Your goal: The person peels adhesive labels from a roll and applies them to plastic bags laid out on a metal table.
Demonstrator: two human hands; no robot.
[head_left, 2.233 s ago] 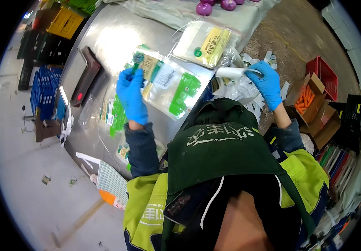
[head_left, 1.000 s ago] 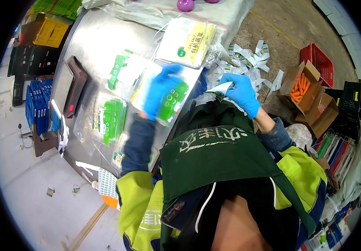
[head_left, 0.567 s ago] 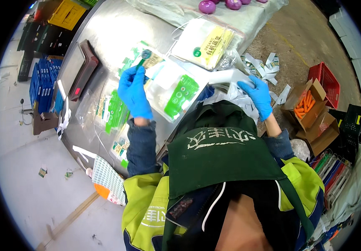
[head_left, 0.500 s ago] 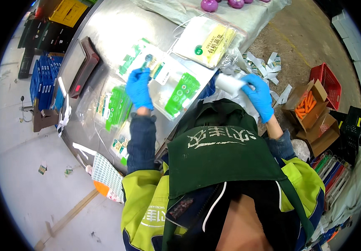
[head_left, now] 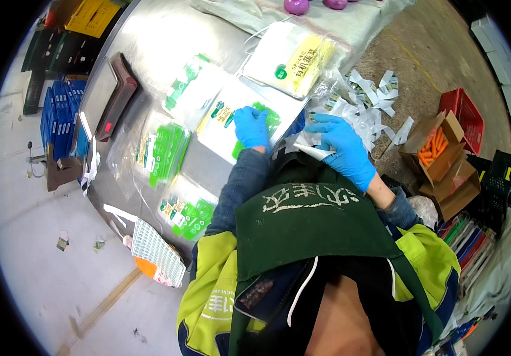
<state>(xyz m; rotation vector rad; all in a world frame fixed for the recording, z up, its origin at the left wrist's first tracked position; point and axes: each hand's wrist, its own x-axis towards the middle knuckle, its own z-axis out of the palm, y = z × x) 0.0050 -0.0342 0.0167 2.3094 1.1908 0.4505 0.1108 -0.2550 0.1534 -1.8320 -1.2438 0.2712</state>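
My left hand, in a blue glove, presses its bent fingers onto a clear plastic bag with green print on the metal table. Whatever lies under its fingertips is hidden. My right hand, also gloved in blue, holds a white paper strip between thumb and fingers at the table's near edge. Another green-printed bag lies just beyond the one under my left hand. To its left sit a stack of similar bags and a further bag nearer me.
A packet of bags with a yellow panel lies at the table's far right. Dark red tray-like object stands at left. White paper scraps, a carton of carrots and a red crate are at right. Purple onions lie at the back.
My left hand has moved right and nearer, down onto the green-printed bag. My right hand has come left and lower with the white paper, its fingers now stretched over it.
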